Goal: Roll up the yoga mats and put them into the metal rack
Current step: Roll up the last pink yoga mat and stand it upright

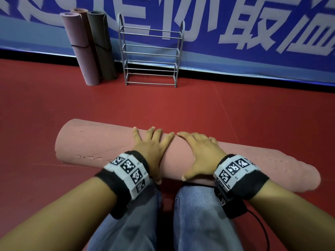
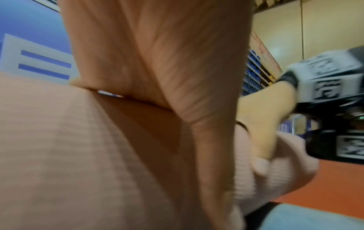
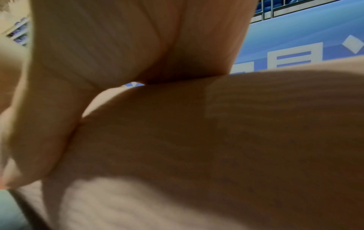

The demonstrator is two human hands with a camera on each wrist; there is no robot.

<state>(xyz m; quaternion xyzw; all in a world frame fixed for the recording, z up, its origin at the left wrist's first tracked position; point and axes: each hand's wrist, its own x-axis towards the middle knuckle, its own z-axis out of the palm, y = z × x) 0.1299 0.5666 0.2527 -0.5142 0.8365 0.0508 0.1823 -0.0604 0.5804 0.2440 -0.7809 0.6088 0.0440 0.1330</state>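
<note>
A rolled salmon-pink yoga mat (image 1: pixel 101 142) lies crosswise on the red floor in front of my knees. My left hand (image 1: pixel 154 142) lies on top of the roll near its middle, fingers spread and pressing down. My right hand (image 1: pixel 199 147) rests beside it, fingers draped over the top and thumb on the near side. The left wrist view shows my palm (image 2: pixel 157 46) on the mat (image 2: pixel 69 155) and the right hand (image 2: pixel 260 121) pressing beside it. The right wrist view shows palm (image 3: pixel 118 38) against mat (image 3: pixel 216 147). A grey metal rack (image 1: pixel 150 57) stands ahead against the wall, with nothing on its rails.
Left of the rack, a pink rolled mat (image 1: pixel 79 49), an olive one (image 1: pixel 101 44) and a brown one behind them lean upright against the blue banner wall (image 1: pixel 235 33). Red floor (image 1: pixel 181 105) stretches between my mat and the rack. My jeans-clad knees (image 1: pixel 195 214) are just behind the roll.
</note>
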